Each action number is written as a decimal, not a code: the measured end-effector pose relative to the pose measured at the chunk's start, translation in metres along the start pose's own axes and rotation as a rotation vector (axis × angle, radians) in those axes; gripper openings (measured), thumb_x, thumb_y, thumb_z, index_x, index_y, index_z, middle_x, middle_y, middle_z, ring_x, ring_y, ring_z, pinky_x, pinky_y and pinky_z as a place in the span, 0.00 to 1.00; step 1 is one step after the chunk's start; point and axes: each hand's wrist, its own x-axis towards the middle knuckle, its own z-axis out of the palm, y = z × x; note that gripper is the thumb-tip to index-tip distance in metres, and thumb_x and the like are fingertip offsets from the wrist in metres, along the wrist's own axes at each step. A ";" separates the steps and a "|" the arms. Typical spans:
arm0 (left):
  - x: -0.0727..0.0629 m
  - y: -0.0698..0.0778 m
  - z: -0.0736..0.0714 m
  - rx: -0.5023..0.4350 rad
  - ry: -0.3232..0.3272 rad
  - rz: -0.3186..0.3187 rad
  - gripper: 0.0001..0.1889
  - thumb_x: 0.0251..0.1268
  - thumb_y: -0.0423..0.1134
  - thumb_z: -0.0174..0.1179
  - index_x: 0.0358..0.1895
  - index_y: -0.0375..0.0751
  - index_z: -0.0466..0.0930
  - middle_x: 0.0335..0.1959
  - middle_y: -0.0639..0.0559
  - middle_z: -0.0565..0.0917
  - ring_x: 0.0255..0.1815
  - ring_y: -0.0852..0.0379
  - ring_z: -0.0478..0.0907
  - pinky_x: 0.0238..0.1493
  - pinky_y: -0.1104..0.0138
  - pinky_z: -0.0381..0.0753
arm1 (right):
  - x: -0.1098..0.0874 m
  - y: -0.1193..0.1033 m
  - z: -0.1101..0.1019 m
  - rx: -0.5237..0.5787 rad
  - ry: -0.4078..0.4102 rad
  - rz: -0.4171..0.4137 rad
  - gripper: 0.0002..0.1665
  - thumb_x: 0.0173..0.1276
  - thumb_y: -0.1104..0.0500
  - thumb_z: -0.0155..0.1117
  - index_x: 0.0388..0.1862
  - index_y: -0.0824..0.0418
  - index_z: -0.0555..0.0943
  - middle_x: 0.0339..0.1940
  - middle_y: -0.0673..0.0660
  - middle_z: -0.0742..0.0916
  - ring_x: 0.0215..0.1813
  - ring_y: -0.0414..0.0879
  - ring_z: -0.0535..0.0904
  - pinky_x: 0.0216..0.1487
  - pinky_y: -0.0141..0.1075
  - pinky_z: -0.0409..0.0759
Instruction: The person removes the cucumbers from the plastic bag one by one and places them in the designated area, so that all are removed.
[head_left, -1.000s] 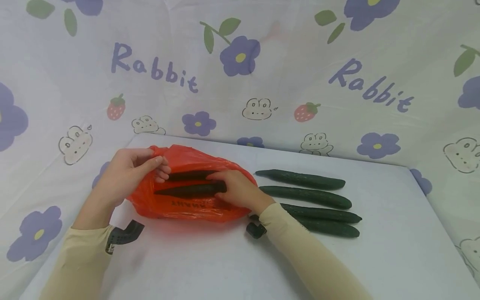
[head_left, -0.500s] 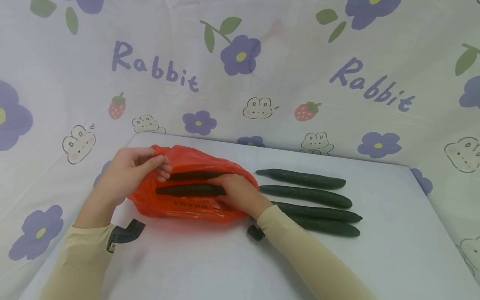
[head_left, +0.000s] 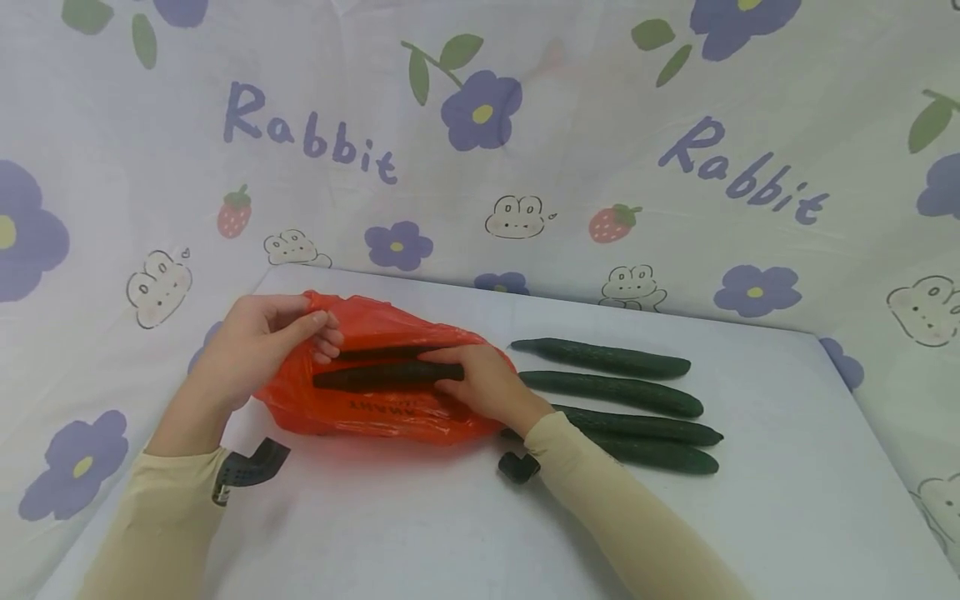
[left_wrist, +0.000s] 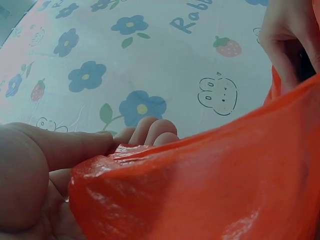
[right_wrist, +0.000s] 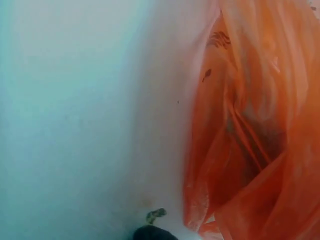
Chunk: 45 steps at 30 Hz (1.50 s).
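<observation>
A red plastic bag [head_left: 390,317] lies on its side with its mouth spread toward the person. My left hand [head_left: 258,346] pinches the bag's edge between thumb and fingers; the left wrist view shows the red film [left_wrist: 210,185] stretching away from that hand. Reaching into the bag's mouth, my right hand [head_left: 491,383] grips a dark green cucumber [head_left: 375,377] near its right end. Behind it, partly covered by the bag, lies another cucumber [head_left: 390,353]. The right wrist view catches the bag's crumpled side [right_wrist: 270,65], with the right hand out of that frame.
Several cucumbers lie in a stack of rows right of the bag, among them the farthest cucumber [head_left: 600,357] and the nearest cucumber [head_left: 667,456], partly behind the right sleeve [head_left: 592,483]. A patterned cloth [head_left: 450,192] hangs behind the white table [head_left: 390,533].
The right hand dipped into the bag, then came back slightly to the right, with the gripped cucumber's right end showing again. The left hand has hardly moved.
</observation>
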 end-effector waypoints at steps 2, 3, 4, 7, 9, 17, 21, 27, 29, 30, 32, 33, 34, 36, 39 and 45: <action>-0.001 0.001 0.000 0.003 0.000 -0.008 0.16 0.85 0.39 0.61 0.59 0.27 0.85 0.46 0.38 0.90 0.43 0.48 0.90 0.50 0.67 0.89 | -0.002 0.001 0.000 0.031 0.021 0.016 0.30 0.75 0.57 0.76 0.74 0.42 0.83 0.68 0.44 0.86 0.74 0.45 0.76 0.75 0.46 0.75; -0.001 0.001 0.000 0.010 0.000 -0.009 0.16 0.85 0.39 0.61 0.59 0.28 0.85 0.45 0.39 0.90 0.43 0.48 0.90 0.50 0.67 0.89 | -0.003 0.001 0.000 0.043 0.026 0.024 0.30 0.75 0.57 0.76 0.74 0.41 0.84 0.67 0.44 0.86 0.74 0.46 0.76 0.75 0.47 0.75; -0.001 0.002 0.000 0.014 0.001 -0.008 0.16 0.85 0.40 0.61 0.58 0.28 0.85 0.45 0.39 0.90 0.43 0.47 0.90 0.50 0.67 0.89 | -0.003 0.001 0.000 0.058 0.033 0.029 0.30 0.75 0.57 0.76 0.73 0.41 0.84 0.67 0.44 0.86 0.74 0.46 0.76 0.75 0.48 0.76; -0.001 0.003 0.000 0.035 0.003 -0.004 0.16 0.85 0.41 0.61 0.58 0.30 0.86 0.45 0.39 0.90 0.43 0.46 0.90 0.50 0.67 0.89 | -0.005 0.001 0.000 0.110 0.055 0.041 0.29 0.74 0.57 0.77 0.72 0.41 0.85 0.66 0.44 0.87 0.73 0.48 0.77 0.74 0.49 0.76; -0.001 0.004 0.000 0.053 0.004 0.000 0.16 0.85 0.42 0.61 0.58 0.31 0.86 0.45 0.40 0.90 0.43 0.47 0.90 0.50 0.67 0.89 | -0.006 0.000 0.000 0.152 0.070 0.039 0.28 0.74 0.59 0.77 0.71 0.42 0.86 0.65 0.45 0.87 0.73 0.48 0.77 0.74 0.49 0.76; -0.004 0.005 -0.001 0.062 0.004 0.001 0.16 0.85 0.42 0.61 0.58 0.31 0.86 0.45 0.41 0.90 0.44 0.48 0.90 0.50 0.68 0.88 | -0.006 -0.003 -0.001 0.266 0.128 0.028 0.25 0.73 0.61 0.77 0.67 0.45 0.89 0.62 0.44 0.89 0.70 0.46 0.78 0.71 0.46 0.79; -0.003 0.006 -0.001 0.063 0.007 -0.010 0.15 0.85 0.42 0.61 0.57 0.32 0.87 0.45 0.41 0.90 0.44 0.47 0.90 0.50 0.68 0.89 | -0.007 -0.007 -0.003 0.272 0.133 0.041 0.25 0.73 0.61 0.77 0.67 0.45 0.89 0.62 0.44 0.89 0.70 0.46 0.78 0.70 0.47 0.80; -0.003 0.006 -0.001 0.054 0.004 -0.008 0.16 0.85 0.43 0.61 0.58 0.31 0.86 0.45 0.40 0.90 0.44 0.47 0.90 0.50 0.67 0.89 | -0.010 -0.012 -0.005 0.282 0.152 0.029 0.24 0.74 0.62 0.77 0.67 0.48 0.89 0.61 0.44 0.89 0.69 0.45 0.79 0.68 0.45 0.81; -0.003 0.006 -0.001 0.052 0.005 -0.008 0.16 0.85 0.43 0.61 0.58 0.31 0.86 0.45 0.40 0.90 0.44 0.47 0.90 0.50 0.68 0.89 | -0.011 -0.014 -0.007 0.288 0.163 0.018 0.24 0.73 0.62 0.77 0.67 0.49 0.89 0.61 0.44 0.89 0.68 0.45 0.79 0.67 0.45 0.83; -0.003 0.006 -0.002 0.053 0.007 -0.012 0.16 0.85 0.42 0.61 0.58 0.32 0.86 0.45 0.40 0.90 0.44 0.47 0.90 0.50 0.68 0.89 | -0.012 -0.016 -0.008 0.286 0.170 0.014 0.24 0.73 0.62 0.77 0.66 0.49 0.89 0.61 0.44 0.89 0.68 0.45 0.80 0.67 0.46 0.83; -0.004 0.006 -0.002 0.051 0.008 -0.012 0.16 0.85 0.42 0.61 0.58 0.32 0.87 0.46 0.40 0.90 0.44 0.48 0.90 0.50 0.68 0.89 | -0.014 -0.018 -0.010 0.283 0.179 0.011 0.24 0.73 0.62 0.77 0.66 0.48 0.89 0.60 0.44 0.89 0.67 0.45 0.80 0.67 0.46 0.83; -0.004 0.006 -0.002 0.050 0.009 -0.014 0.16 0.85 0.42 0.61 0.58 0.32 0.87 0.46 0.40 0.90 0.44 0.48 0.90 0.51 0.68 0.88 | -0.015 -0.019 -0.011 0.281 0.184 0.011 0.24 0.73 0.62 0.77 0.66 0.47 0.89 0.60 0.44 0.89 0.67 0.46 0.80 0.67 0.46 0.83; -0.004 0.005 -0.002 0.048 0.008 -0.016 0.15 0.85 0.42 0.61 0.57 0.33 0.87 0.46 0.40 0.90 0.44 0.48 0.90 0.51 0.68 0.88 | -0.016 -0.020 -0.011 0.276 0.190 0.016 0.24 0.73 0.62 0.77 0.65 0.47 0.89 0.60 0.43 0.89 0.67 0.46 0.81 0.67 0.46 0.83; -0.003 0.005 -0.002 0.041 0.006 -0.012 0.15 0.85 0.42 0.61 0.58 0.32 0.87 0.46 0.40 0.90 0.44 0.48 0.90 0.51 0.68 0.88 | -0.018 -0.022 -0.013 0.275 0.198 0.029 0.23 0.73 0.62 0.77 0.65 0.46 0.90 0.60 0.43 0.89 0.67 0.45 0.81 0.67 0.47 0.82; -0.003 0.004 -0.003 0.039 0.004 -0.005 0.16 0.86 0.42 0.60 0.58 0.31 0.86 0.46 0.40 0.90 0.44 0.49 0.90 0.51 0.69 0.88 | -0.021 -0.023 -0.016 0.274 0.219 0.047 0.23 0.73 0.62 0.77 0.64 0.45 0.90 0.59 0.42 0.90 0.66 0.45 0.81 0.67 0.48 0.82; -0.003 0.005 -0.003 0.045 0.003 0.002 0.17 0.85 0.43 0.61 0.57 0.30 0.86 0.45 0.40 0.90 0.44 0.48 0.90 0.51 0.68 0.89 | -0.030 -0.023 -0.024 0.281 0.262 0.042 0.23 0.73 0.63 0.77 0.64 0.45 0.90 0.57 0.42 0.90 0.64 0.45 0.83 0.67 0.48 0.83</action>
